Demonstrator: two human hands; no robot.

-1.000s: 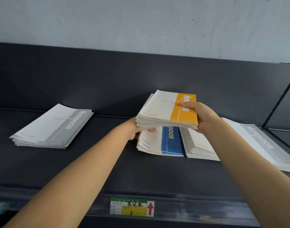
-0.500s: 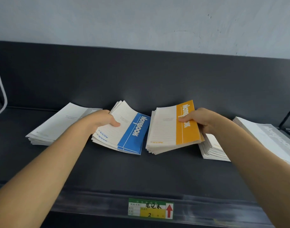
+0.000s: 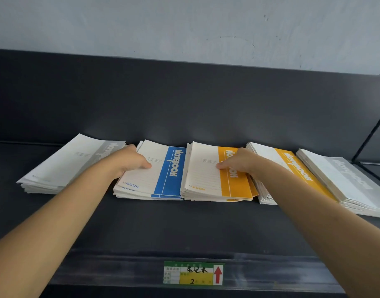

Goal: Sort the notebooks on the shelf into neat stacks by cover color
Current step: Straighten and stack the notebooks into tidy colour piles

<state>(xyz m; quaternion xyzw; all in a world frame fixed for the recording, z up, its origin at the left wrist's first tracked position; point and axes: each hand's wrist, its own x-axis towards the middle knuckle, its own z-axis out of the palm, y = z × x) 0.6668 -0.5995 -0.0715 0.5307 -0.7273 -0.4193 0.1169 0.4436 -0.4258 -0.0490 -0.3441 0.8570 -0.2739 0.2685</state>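
Five stacks of thin, soft-covered paper notebooks are lying in a row on the dark grey metal shelf [image 3: 184,229], against its back panel. From left to right: a grey-banded stack [image 3: 68,166], a blue-banded stack [image 3: 161,175], an orange-banded stack [image 3: 208,179], a second orange-banded stack [image 3: 292,166], and a second grey-banded stack [image 3: 344,181].

The left hand [image 3: 128,161] is resting on the blue-banded stack, fingers held together and thumb lying flat on the top cover; it is pressing down, not pinching. The right hand [image 3: 238,162] is resting the same way on the first orange-banded stack, fingers together and flat on the cover.

Handling assessment: each notebook appears light and flexible, so a single copy is likely to sag if lifted by one corner. The covers look smooth, and the fanned front edges of the blue and orange stacks suggest the copies slide readily over one another. A whole stack is probably moderately heavy but limp.

Recommended hold: grip a stack at the spine-side band with thumb above and fingers beneath, or clamp both long edges, keeping the stack level. To square the edges, push against the sides with flat palms.

A green and yellow price label [image 3: 193,274] is sitting on the shelf's front rail.
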